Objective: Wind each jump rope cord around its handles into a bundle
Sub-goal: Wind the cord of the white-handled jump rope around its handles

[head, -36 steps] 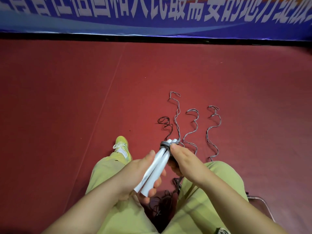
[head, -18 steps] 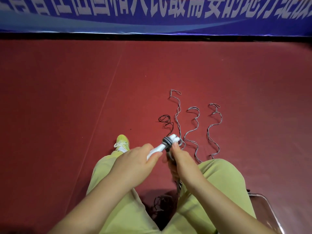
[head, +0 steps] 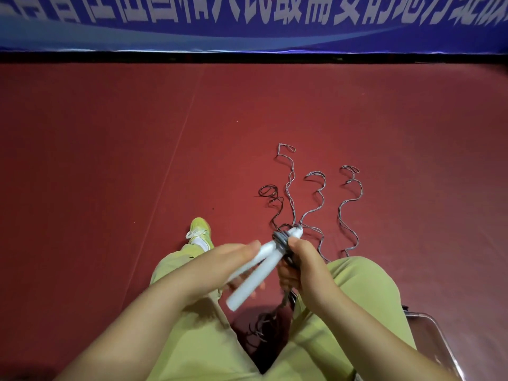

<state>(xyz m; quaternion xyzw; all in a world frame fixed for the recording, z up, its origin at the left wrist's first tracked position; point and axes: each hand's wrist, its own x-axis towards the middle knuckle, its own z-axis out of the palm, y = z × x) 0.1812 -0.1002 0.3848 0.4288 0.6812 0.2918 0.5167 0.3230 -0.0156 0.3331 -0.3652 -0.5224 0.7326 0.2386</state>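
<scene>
Two white jump rope handles [head: 258, 273] lie side by side between my hands, above my lap. My left hand [head: 220, 266] holds them near the middle, fingers curled under them. A few turns of dark grey cord [head: 281, 239] wrap the handles near their far end. My right hand [head: 298, 266] grips the cord just beside those turns. The loose cord hangs from my right hand down between my knees into a dark tangle [head: 262, 324] on the floor.
Several other wavy cords [head: 316, 204] lie stretched on the red floor ahead of my knees. My shoe [head: 199, 233] sits left of them. A clear chair edge [head: 428, 334] shows at lower right. A blue banner [head: 247, 20] runs along the far wall.
The handles swung from pointing away, mostly hidden by my left hand, back to a slanted pose with their near ends showing. My right hand stayed on the cord by the wraps.
</scene>
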